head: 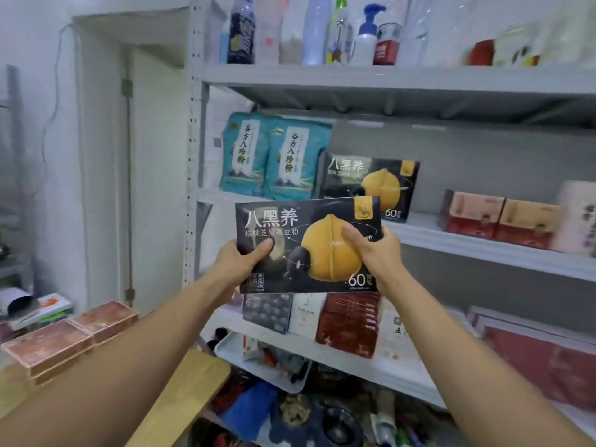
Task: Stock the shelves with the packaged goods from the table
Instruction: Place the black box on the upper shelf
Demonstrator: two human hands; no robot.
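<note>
**Dark box held up to the middle shelf, not yet placed**

Step in hand: carry-to-shelf. The dark box (308, 245) is in the air, front face toward the camera, slightly tilted. It is in front of the middle shelf (467, 245) and not resting on it.

Hands: the left hand (240, 262) clamps the box at its 8 o'clock corner, thumb across the front. The right hand (375, 250) clamps the 3 o'clock edge, thumb on the yellow print. Both grip firmly; neither is free.

Context: a matching box (367, 185) stands on the same shelf at 1 o'clock of the held one. Two teal bags (277, 159) stand at 11 o'clock. Red boxes (500, 221) sit further along at 3 o'clock, with bare shelf between them and the matching box.

Next move, as I judge it: push forward and to the right, then set the box upright beside its twin or in front of it. The overhead shelf looks to leave room.

Stock remaining: copper boxes (71, 337) stacked on the surface (180, 391) at 8 o'clock.

Not resolved: fingers behind the box are hidden. Lower shelves are cluttered and blurred, and the shelving is cut off at the right.
</note>
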